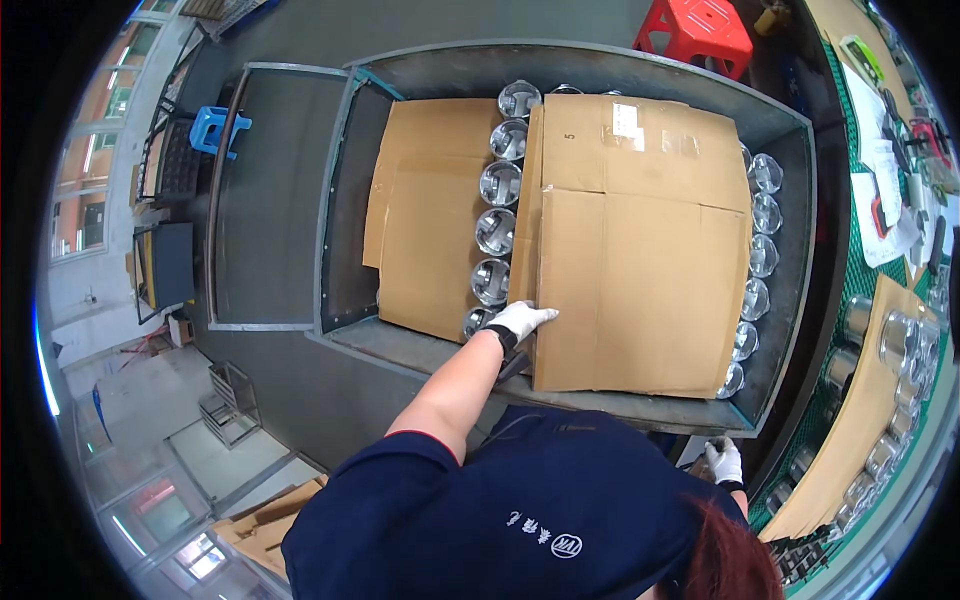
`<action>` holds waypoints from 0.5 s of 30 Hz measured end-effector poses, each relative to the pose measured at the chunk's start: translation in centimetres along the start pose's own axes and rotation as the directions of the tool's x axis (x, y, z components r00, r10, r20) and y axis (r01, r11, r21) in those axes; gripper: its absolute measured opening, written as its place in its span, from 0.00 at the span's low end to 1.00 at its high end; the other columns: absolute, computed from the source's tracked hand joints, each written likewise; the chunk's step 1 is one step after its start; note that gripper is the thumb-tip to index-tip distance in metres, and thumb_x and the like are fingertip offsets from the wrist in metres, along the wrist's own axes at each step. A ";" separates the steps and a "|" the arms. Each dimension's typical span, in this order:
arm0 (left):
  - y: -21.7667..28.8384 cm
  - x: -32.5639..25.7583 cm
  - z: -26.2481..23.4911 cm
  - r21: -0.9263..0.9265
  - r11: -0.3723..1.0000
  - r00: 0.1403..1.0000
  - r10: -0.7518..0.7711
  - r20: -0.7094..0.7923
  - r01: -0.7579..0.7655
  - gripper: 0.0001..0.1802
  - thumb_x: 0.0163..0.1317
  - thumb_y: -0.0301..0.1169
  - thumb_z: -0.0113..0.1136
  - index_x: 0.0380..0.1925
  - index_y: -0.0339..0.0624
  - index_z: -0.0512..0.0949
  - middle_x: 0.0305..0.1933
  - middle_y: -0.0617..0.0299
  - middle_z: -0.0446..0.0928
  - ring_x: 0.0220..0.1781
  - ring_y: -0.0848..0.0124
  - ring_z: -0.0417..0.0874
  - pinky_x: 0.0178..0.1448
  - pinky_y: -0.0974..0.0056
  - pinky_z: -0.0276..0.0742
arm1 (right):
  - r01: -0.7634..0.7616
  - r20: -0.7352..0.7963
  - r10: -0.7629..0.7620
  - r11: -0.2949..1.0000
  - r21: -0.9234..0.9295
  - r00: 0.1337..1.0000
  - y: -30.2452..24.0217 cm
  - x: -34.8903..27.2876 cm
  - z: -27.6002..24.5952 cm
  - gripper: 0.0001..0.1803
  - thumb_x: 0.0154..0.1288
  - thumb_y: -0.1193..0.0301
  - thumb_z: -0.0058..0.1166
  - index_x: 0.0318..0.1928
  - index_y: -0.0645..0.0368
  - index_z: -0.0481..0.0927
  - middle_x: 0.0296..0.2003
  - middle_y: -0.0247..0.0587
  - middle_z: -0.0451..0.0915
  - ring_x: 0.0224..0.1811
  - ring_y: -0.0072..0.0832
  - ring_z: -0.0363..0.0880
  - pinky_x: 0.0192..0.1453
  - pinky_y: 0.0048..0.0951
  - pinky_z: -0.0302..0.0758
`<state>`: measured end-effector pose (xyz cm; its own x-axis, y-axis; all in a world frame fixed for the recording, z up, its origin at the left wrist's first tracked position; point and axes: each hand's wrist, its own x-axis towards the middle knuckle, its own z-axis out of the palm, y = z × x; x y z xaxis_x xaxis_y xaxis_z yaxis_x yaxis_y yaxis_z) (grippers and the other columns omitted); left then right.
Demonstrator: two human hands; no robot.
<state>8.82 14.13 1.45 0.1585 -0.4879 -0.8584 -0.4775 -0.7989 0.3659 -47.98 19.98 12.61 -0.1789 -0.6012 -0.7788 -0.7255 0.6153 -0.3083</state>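
A large grey metal bin [430,350] in front of me holds rows of shiny metal pistons [495,232], partly covered by cardboard. My left hand [522,321], in a white glove with a black wristband, reaches over the near wall. Its fingers stretch out onto the left edge of the right-hand cardboard sheet [645,280], close to the nearest pistons. A second cardboard sheet [435,215] lies flat on the left side. My right hand [724,462], also white-gloved, is low beside the bin's near right corner. Its fingers are partly hidden, and whatever it may hold does not show.
To the right, a green-matted bench [855,240] carries papers, tools and more pistons [880,455] beside a cardboard strip [835,450]. A red stool [700,35] stands beyond the bin. On the left are a metal frame [212,200] attached to the bin and a blue stool [215,130].
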 end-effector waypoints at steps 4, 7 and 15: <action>1.5 -1.8 -2.8 0.055 0.998 0.989 -0.036 -0.141 0.044 0.38 0.60 0.56 0.64 0.57 0.32 0.78 0.59 0.43 0.81 0.62 0.52 0.81 0.65 0.55 0.74 | -0.093 0.003 0.093 0.995 0.035 0.996 -0.2 0.5 1.0 0.08 0.67 0.72 0.60 0.43 0.63 0.82 0.31 0.40 0.85 0.31 0.27 0.83 0.39 0.31 0.80; 0.2 -2.7 -3.4 0.152 0.987 0.953 -0.005 -0.303 0.053 0.45 0.56 0.53 0.69 0.67 0.37 0.69 0.66 0.41 0.75 0.67 0.50 0.76 0.70 0.54 0.71 | -0.030 0.004 0.030 0.999 -0.027 1.000 -1.9 -0.1 0.3 0.10 0.67 0.70 0.60 0.44 0.64 0.82 0.33 0.42 0.86 0.32 0.28 0.84 0.40 0.32 0.81; 2.8 -5.6 -3.5 -0.616 0.771 0.983 -0.070 0.169 0.161 0.36 0.60 0.49 0.70 0.60 0.33 0.76 0.58 0.52 0.82 0.59 0.58 0.83 0.65 0.60 0.76 | 0.116 -0.028 -0.118 0.992 -0.055 0.993 1.1 0.2 0.7 0.10 0.67 0.71 0.60 0.44 0.65 0.81 0.33 0.42 0.86 0.30 0.26 0.83 0.38 0.31 0.81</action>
<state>9.61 13.41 8.50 0.0431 -0.3643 -0.9303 0.1894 -0.9113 0.3656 -48.34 20.90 11.67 -0.1107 -0.6834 -0.7216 -0.7770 0.5122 -0.3659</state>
